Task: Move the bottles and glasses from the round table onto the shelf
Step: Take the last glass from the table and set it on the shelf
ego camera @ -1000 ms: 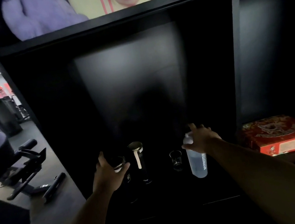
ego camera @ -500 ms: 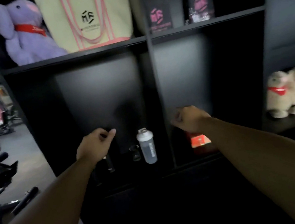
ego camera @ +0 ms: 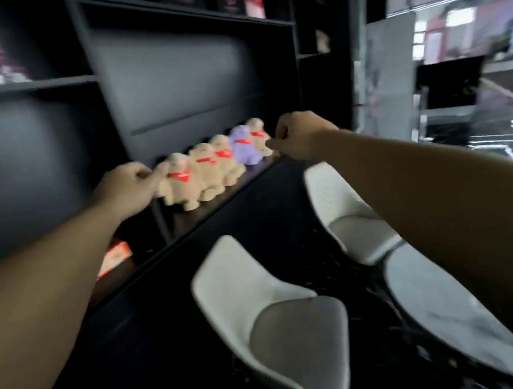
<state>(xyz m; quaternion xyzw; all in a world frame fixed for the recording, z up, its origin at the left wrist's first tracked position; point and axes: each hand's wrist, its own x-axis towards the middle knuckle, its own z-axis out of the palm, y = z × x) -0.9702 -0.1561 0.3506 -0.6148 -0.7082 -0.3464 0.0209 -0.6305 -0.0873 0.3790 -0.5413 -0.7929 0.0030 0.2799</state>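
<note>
The black shelf [ego camera: 217,205] fills the left and middle of the blurred view. The round white marble table [ego camera: 440,310] shows at the lower right, partly behind my right arm; no bottle or glass shows on its visible part. Bottles and glasses are out of view. My left hand [ego camera: 125,191] is held out in front of the shelf with fingers curled and nothing in it. My right hand [ego camera: 300,139] is also stretched forward, fingers curled shut, holding nothing.
A row of beige plush toys [ego camera: 200,172] with red scarves and one purple plush [ego camera: 244,149] stands on the shelf. A red box [ego camera: 115,255] lies in a lower compartment. Two white chairs [ego camera: 273,318] [ego camera: 344,212] stand between shelf and table.
The view has swung right, away from the compartment with the bottles and glass, toward the plush toys, chairs and table. Both hands stay held out, empty.
</note>
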